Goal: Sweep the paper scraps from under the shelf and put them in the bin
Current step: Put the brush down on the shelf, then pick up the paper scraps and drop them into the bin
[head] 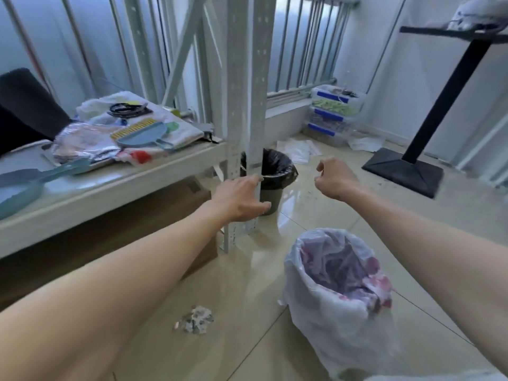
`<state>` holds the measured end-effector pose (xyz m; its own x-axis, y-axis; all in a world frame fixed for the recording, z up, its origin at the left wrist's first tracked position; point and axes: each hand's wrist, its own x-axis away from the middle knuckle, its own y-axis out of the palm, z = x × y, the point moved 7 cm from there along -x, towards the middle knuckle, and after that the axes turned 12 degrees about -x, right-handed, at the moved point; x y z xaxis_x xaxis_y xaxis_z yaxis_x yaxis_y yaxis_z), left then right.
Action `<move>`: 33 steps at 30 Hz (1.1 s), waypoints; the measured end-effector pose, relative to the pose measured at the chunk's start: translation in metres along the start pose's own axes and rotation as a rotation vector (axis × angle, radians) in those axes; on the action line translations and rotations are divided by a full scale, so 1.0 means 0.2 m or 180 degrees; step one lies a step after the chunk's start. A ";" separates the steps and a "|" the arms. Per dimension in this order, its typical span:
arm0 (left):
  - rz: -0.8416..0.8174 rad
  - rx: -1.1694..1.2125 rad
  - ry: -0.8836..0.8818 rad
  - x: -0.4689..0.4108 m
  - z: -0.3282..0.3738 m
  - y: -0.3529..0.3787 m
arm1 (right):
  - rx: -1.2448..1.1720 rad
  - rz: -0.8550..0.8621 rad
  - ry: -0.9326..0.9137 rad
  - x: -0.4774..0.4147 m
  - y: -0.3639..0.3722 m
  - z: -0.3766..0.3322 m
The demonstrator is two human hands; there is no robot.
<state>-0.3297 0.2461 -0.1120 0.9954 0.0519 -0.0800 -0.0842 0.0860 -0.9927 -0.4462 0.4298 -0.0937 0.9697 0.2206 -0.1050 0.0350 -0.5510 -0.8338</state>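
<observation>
Both arms are extended forward and nothing is held in either hand. The left hand is spread open, fingers loose, just in front of the shelf post; whether it touches the post cannot be told. It is judged to be reaching for the sweeping tools or bracing on the frame. The right hand is loosely curled at 1 o'clock, well clear of everything, with nothing seen inside the curl. The paper scraps are seen as a small heap on the tiled floor at about 7 o'clock, out in the open beside the cardboard box under the shelf, so they are judged to be gathered already but not yet lifted. The bin, lined with a white bag, is set near the heap at 5 o'clock, presumably so the carry is short. A dustpan with a yellow comb edge lies on the shelf at 10 o'clock, and a brush lies at 9 o'clock near the shelf's front edge; both are untouched and within reach of the left arm. A second bin with a black bag is placed behind the post at 12 o'clock. Loose sheets of paper are noted farther off on the floor; whether they belong to the task cannot be told.
</observation>
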 end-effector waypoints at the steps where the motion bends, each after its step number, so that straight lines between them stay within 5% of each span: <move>1: -0.0079 0.0116 -0.0018 -0.03 0.05 0.09 | 0.0062 -0.0069 0.0140 0.00 0.01 0.11; 15: -0.1109 0.1080 -0.0493 -0.14 0.50 1.06 | 0.0569 -0.0616 0.1847 0.22 0.34 1.29; 22: -0.1048 0.1664 -0.0923 -0.12 0.44 1.19 | 0.0416 -0.0207 0.1928 0.22 0.42 1.33; 33: -0.0801 0.1643 -0.1317 -0.01 0.12 1.16 | 0.0089 -0.0310 0.1767 0.25 0.59 1.09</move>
<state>-0.3523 0.2904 -0.3409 0.8974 0.3336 0.2888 0.0338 0.6006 -0.7988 -0.4457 0.5513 -0.3157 0.9443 -0.1913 0.2678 0.1317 -0.5262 -0.8401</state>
